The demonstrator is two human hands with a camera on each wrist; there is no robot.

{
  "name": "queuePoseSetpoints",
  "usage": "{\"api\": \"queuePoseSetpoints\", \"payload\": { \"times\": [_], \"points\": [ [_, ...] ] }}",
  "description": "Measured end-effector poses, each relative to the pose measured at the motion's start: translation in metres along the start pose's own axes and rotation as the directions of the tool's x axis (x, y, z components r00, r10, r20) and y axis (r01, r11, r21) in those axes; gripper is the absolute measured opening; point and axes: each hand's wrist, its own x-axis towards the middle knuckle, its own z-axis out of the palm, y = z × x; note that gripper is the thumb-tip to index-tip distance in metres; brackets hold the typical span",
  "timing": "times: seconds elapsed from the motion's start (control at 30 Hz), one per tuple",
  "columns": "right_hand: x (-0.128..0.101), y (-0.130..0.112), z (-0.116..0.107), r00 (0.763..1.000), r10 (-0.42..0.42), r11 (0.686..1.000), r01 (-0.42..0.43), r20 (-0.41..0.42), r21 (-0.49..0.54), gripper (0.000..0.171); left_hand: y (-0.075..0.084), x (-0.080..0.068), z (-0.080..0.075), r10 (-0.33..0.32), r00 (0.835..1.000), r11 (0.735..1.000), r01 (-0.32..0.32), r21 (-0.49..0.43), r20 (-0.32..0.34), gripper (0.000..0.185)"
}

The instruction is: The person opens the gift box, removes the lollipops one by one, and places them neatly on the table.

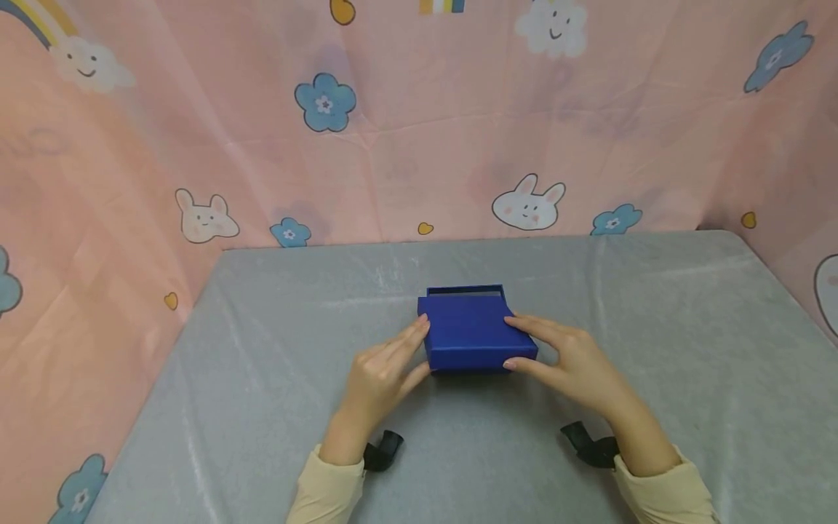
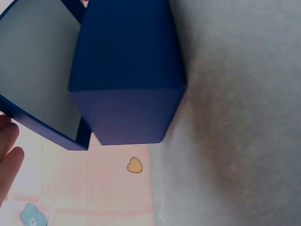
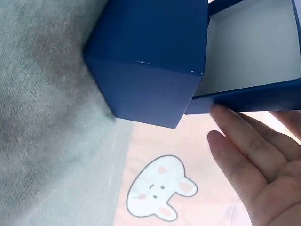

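A dark blue box (image 1: 465,288) stands on the table, its back rim showing behind a matching blue lid (image 1: 473,324). Both wrist views show the lid (image 2: 40,56) raised off the box (image 2: 129,115) and tilted, its pale inside facing the box. My left hand (image 1: 380,375) holds the lid's left side, fingers along the edge and thumb near the front corner. On the opposite side my right hand (image 1: 579,364) grips the lid, fingers at the right edge and thumb at the front. The box's contents are hidden.
A grey cloth covers the table (image 1: 275,320). Behind it and at the sides hangs a pink curtain (image 1: 406,160) printed with rabbits, flowers and clouds. Black wrist mounts (image 1: 382,451) show beside both forearms, next to the cream sleeves (image 1: 327,487).
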Motion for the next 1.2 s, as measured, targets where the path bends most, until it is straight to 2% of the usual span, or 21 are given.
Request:
{"api": "queuePoseSetpoints", "payload": {
  "times": [0.3,0.47,0.6,0.73,0.87,0.97,1.1,1.13,1.2],
  "points": [
    [0.001,0.002,0.001,0.997,-0.034,0.999,0.036,-0.066,0.029,0.049,-0.003,-0.001,-0.004,-0.025,1.0,0.997,0.024,-0.07,-0.018,0.05],
    [0.0,0.001,0.004,0.987,-0.049,0.998,0.055,-0.15,0.034,0.05,-0.003,-0.002,-0.005,-0.044,0.999,0.993,0.042,-0.108,-0.02,0.05],
    [0.0,-0.002,0.005,0.973,-0.044,0.995,0.063,-0.226,0.08,0.052,-0.002,-0.002,-0.006,-0.059,0.998,0.989,0.054,-0.135,-0.03,0.05],
    [0.001,-0.007,0.006,0.949,-0.047,0.985,0.096,-0.311,0.143,0.053,-0.001,0.0,-0.008,-0.099,0.993,0.982,0.087,-0.168,-0.066,0.042],
    [0.003,-0.01,0.008,0.92,-0.07,0.967,0.158,-0.386,0.2,0.051,0.0,0.003,-0.01,-0.174,0.977,0.966,0.145,-0.215,-0.124,0.036],
    [0.003,-0.01,0.011,0.901,-0.087,0.969,0.176,-0.424,0.175,0.048,0.0,0.006,-0.011,-0.209,0.966,0.953,0.166,-0.253,-0.153,0.039],
    [0.003,-0.009,0.014,0.87,-0.124,0.974,0.198,-0.478,0.108,0.029,0.0,0.008,-0.013,-0.231,0.955,0.946,0.176,-0.271,-0.187,0.043],
    [0.004,-0.009,0.015,0.858,-0.139,0.972,0.214,-0.494,0.099,0.028,0.0,0.009,-0.013,-0.238,0.951,0.946,0.18,-0.27,-0.198,0.045],
    [0.005,-0.011,0.016,0.837,-0.167,0.968,0.24,-0.522,0.075,0.038,0.0,0.01,-0.014,-0.257,0.941,0.942,0.193,-0.273,-0.22,0.046]
  ]
}}
